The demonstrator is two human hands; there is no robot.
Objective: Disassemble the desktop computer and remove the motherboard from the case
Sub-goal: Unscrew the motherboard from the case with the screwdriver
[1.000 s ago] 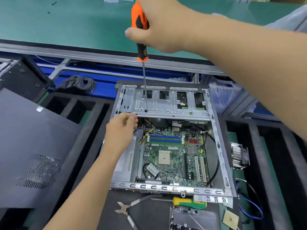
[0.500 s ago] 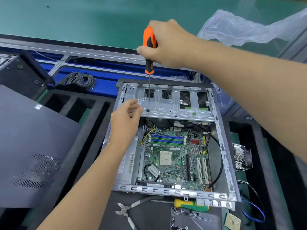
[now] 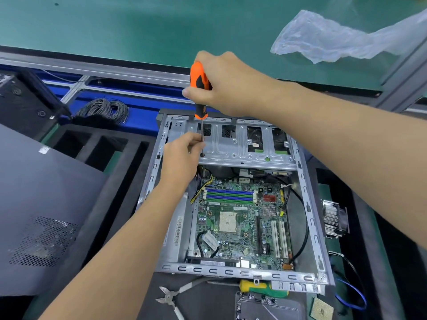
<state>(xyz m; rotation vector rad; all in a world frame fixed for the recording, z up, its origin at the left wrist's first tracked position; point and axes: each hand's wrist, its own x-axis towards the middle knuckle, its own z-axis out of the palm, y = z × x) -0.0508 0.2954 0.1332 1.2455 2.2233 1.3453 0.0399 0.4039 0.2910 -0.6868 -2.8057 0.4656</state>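
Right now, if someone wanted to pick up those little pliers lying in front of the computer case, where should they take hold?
Grip the pliers by the two long handles, not the short pointed jaws. They lie flat on the dark mat, jaws pointing left and the handles spreading right, one towards the yellow-green screwdriver, one towards the near edge. Coming from above and closing a hand round both handles looks easiest.
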